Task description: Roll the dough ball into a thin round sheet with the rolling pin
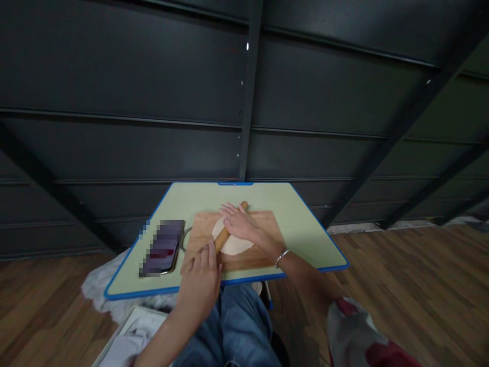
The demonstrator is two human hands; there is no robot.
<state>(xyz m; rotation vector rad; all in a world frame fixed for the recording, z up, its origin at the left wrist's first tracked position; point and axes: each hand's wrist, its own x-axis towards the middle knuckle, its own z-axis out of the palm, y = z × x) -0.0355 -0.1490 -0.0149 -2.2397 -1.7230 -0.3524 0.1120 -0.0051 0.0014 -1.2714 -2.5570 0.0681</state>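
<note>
**Rolling pin across dough on a wooden board**

The rolling pin (229,230) lies slantwise across a pale round of dough (237,245), which rests flat near the middle of a wooden board (250,261). We lay our right hand (240,224) palm-down over the far part of the pin, fingers stretched. Our left hand (202,275) covers the near end likewise. Neither grip is closed: both hands lie flat and open on the pin. A bracelet (281,256) circles the right wrist. The board sits on a pale green, blue-edged table (305,224). A blurred phone (163,247) lies just left of the board.
</note>
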